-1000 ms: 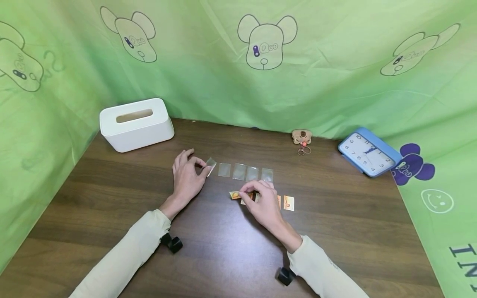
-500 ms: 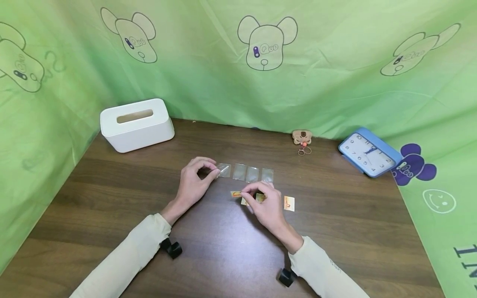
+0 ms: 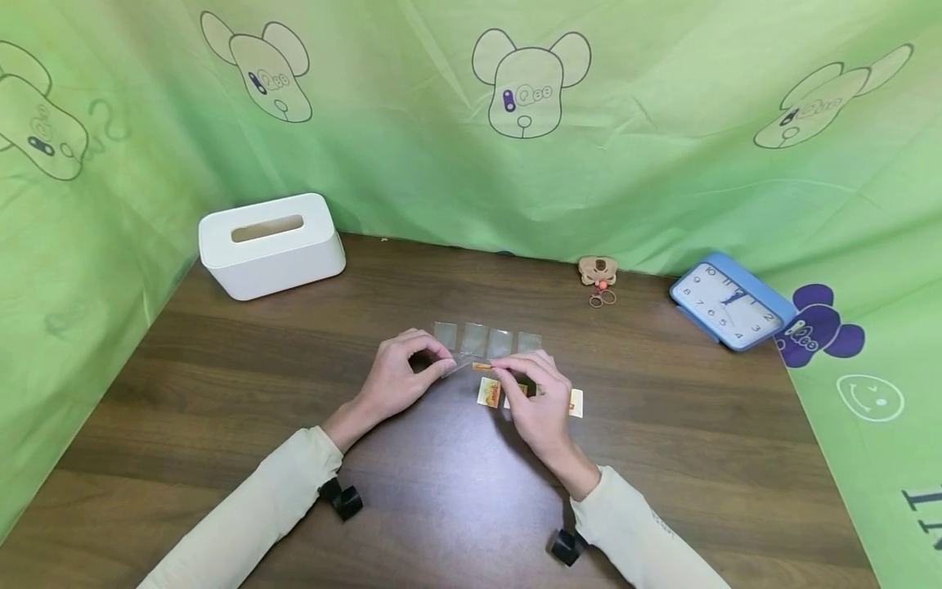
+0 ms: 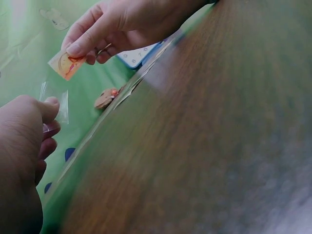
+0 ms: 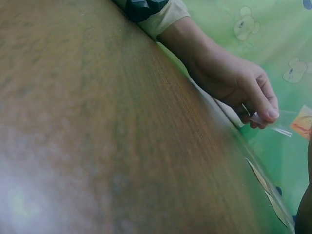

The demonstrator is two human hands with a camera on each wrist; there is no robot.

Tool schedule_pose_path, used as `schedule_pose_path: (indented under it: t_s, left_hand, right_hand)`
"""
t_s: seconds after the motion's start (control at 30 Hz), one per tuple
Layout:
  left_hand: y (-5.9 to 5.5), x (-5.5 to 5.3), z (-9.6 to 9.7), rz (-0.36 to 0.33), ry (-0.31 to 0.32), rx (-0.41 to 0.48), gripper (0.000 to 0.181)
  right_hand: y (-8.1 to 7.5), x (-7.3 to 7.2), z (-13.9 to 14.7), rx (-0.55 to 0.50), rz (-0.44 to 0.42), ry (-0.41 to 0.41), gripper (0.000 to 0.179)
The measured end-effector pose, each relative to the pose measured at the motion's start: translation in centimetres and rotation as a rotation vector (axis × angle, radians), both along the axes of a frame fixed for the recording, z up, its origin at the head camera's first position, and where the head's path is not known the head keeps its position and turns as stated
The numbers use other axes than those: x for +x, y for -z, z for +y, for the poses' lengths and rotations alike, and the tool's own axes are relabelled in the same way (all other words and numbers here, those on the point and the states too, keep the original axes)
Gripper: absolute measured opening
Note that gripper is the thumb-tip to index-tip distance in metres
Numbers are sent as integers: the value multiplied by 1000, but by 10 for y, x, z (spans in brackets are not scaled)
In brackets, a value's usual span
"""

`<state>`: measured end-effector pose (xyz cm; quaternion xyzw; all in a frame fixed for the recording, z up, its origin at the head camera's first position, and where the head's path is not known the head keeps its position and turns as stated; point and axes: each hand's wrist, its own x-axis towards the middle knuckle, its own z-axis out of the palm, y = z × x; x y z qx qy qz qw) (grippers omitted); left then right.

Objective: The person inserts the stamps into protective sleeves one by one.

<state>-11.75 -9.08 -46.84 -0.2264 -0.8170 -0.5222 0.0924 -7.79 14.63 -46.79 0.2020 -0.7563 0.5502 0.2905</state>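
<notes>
Between thumb and fingertips, my left hand [image 3: 401,372] pinches a small clear plastic sleeve [image 4: 63,108]. My right hand [image 3: 540,401] grips a small orange-yellow picture card [image 4: 66,65] by one edge. The card [image 5: 302,123] is held up close to the sleeve's end, apart from it in the left wrist view. Beyond the hands lies a row of several clear sleeves [image 3: 473,339] on the table. Under and beside the right hand lie more small picture cards [image 3: 489,392], partly covered by it; one card [image 3: 577,402] shows at its right.
A white tissue box [image 3: 272,245] stands at the back left of the wooden table [image 3: 412,507]. At the back are a brown bear-shaped keychain [image 3: 598,270] and, to the right, a blue clock [image 3: 732,301]. Green printed cloth [image 3: 412,164] hangs behind.
The left hand has brought its sleeve rightward and nearer, away from the row's left end. The right hand has lifted the leftmost card off the table, and the two hands are now close together.
</notes>
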Motion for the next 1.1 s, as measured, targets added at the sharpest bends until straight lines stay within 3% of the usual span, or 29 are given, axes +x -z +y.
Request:
schedule_pose_path:
  t_s: [0.13,0.27,0.47,0.77,1.1]
  left_hand:
    - [-1,1,0,14,10,-7,12]
    - [0,1,1,33,36,-24,13]
    - [1,0,1,38,81,-59,13]
    - [0,0,0,28,96,-78,14]
    - [3,0,0,70,102,-83,14]
  right_hand:
    - [2,-1,1,-10,19,8,3]
    - [3,-1,1,-22,37,19,9]
    - [2,-2,1,-27,52,18,4]
    - [5,-3,2,6,23,-6,3]
    - [4,-3,1,58,-9,15,20]
